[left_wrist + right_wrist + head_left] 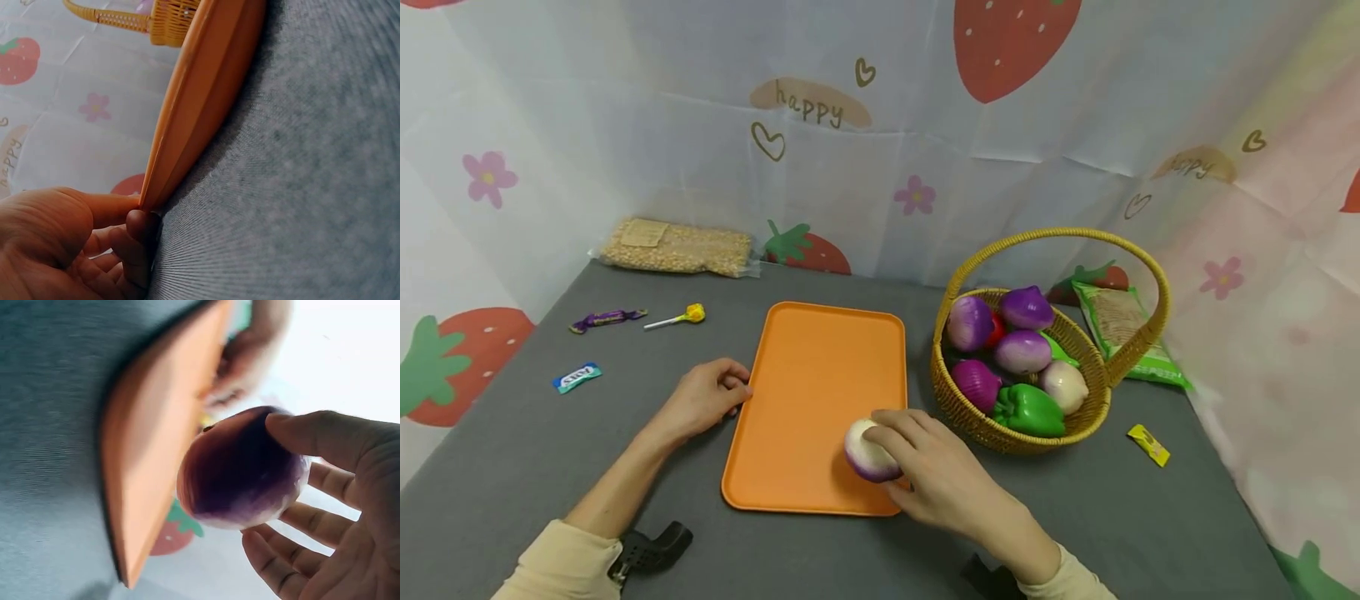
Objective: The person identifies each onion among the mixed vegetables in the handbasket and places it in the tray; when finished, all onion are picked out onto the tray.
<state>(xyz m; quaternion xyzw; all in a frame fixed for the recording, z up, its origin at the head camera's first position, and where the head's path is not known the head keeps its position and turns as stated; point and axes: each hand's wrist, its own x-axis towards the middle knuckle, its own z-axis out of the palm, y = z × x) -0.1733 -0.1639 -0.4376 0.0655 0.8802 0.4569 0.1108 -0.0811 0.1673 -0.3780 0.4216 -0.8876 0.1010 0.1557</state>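
An orange tray (801, 392) lies on the grey table. At its left edge my left hand (703, 395) pinches the rim between thumb and finger, as the left wrist view shows at the tray wall (187, 106). Over the tray's front right part, my right hand (936, 467) holds a round purple-and-white turnip (867, 448), pale side up. In the right wrist view the turnip (240, 472) sits between the thumb and the spread fingers, close over the tray. Its far side is hidden there.
Right of the tray stands a yellow wicker basket (1099, 408) with a tall handle, holding several purple vegetables, a green pepper (1028, 411) and a white onion (1064, 386). A bag of corn kernels (681, 248), a lollipop (694, 313), wrapped candies and a green packet (1120, 325) lie around.
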